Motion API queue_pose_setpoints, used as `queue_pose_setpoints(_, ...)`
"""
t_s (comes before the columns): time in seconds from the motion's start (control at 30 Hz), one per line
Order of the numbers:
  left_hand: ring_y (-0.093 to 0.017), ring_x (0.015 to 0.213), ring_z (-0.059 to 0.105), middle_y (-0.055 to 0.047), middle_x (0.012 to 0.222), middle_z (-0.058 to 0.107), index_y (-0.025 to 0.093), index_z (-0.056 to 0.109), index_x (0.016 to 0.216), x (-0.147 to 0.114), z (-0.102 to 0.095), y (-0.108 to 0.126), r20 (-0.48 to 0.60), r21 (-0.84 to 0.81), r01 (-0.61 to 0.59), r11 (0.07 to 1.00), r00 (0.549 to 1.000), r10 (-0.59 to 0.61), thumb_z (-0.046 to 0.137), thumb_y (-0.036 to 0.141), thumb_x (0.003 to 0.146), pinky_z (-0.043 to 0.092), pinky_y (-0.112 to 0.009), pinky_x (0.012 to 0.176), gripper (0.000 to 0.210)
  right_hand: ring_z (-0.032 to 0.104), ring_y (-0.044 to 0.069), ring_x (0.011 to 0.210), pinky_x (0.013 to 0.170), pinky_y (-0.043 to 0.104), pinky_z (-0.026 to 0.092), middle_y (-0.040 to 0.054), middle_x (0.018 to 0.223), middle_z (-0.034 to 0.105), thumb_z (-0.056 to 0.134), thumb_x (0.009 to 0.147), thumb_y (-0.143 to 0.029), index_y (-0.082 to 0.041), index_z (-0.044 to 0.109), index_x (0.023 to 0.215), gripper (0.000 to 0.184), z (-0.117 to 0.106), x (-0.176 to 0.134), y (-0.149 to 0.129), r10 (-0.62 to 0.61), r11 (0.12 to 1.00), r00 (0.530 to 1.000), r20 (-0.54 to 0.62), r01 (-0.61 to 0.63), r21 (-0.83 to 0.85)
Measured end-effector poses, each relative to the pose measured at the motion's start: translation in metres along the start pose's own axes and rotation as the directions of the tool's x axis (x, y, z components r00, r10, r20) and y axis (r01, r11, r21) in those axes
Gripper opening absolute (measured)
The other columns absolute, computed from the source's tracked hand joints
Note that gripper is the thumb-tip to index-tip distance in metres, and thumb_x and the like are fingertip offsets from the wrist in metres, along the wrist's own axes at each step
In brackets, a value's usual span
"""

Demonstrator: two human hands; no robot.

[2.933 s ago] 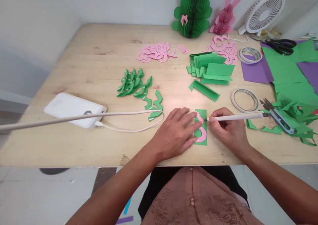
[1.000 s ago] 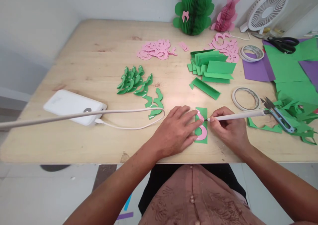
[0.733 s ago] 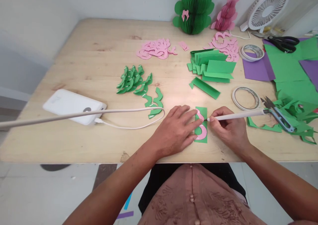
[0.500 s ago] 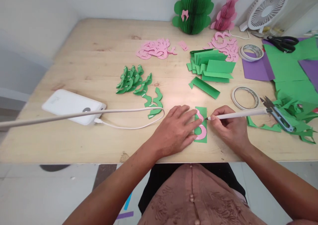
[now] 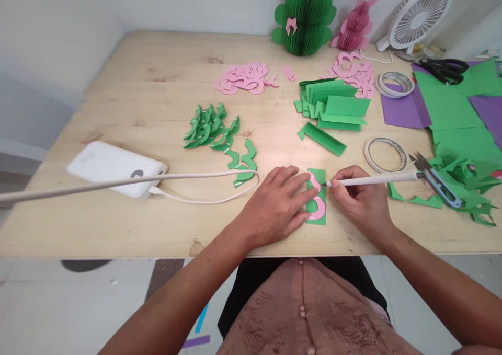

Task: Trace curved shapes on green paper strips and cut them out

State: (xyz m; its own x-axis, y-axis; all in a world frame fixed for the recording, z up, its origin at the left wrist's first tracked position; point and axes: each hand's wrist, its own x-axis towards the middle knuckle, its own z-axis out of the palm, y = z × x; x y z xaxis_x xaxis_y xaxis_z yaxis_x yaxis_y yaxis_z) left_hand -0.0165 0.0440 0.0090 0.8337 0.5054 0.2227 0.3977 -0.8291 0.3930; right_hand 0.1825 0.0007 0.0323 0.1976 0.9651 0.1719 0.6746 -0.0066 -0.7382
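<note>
A pink curved paper template (image 5: 320, 208) lies on a small green paper strip (image 5: 321, 176) near the table's front edge. My left hand (image 5: 276, 206) rests flat with its fingers spread, fingertips pressing on the template and the strip. In my right hand (image 5: 358, 203) is a slim white pencil (image 5: 378, 179), held in a writing grip. Its dark tip meets the strip beside the template's right edge, at the narrow middle. My left fingers cover part of the template's left side. Any drawn line is too small to make out.
Cut green pieces (image 5: 204, 127), pink cutouts (image 5: 245, 78) and folded green strips (image 5: 339, 104) lie beyond my hands. A white power bank (image 5: 113, 167) with a cable sits left. To the right are a tape roll (image 5: 386, 155), thread snips (image 5: 437, 180), green scraps (image 5: 466, 187) and black scissors (image 5: 445, 70).
The pencil tip has moved very slightly up and left along the template's edge. My left hand stays put on the paper. The whole view has shifted a little.
</note>
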Motion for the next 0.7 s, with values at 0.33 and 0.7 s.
queue_pose_setpoints(0.33,-0.032,0.130,0.042,-0.011,0.140,0.053,0.021,0.059,0.128,0.0004,-0.0004,0.0004,0.002,-0.002,0.002,1.000,1.000,-0.002,0.049,0.031,0.094,0.036,-0.052,0.109,0.037,0.038,0.008,0.042,0.040,0.023,0.028,-0.0054,0.051,0.050,0.058,0.079,-0.025,-0.021,0.056,0.069,0.010,0.0010,-0.0014,0.0011,0.007,1.000,1.000,0.008,-0.007,0.017)
queue_pose_setpoints(0.7,-0.032,0.131,0.043,-0.010,0.141,0.053,0.022,0.059,0.128,-0.0001,-0.0003,0.0005,-0.001,0.003,0.006,1.000,1.000,-0.006,0.050,0.031,0.094,0.037,-0.052,0.109,0.037,0.037,0.009,0.041,0.039,0.023,0.027,-0.0055,0.051,0.050,0.058,0.078,-0.026,-0.021,0.056,0.068,0.010,0.0007,-0.0005,0.0013,0.010,1.000,1.000,0.006,-0.010,0.000)
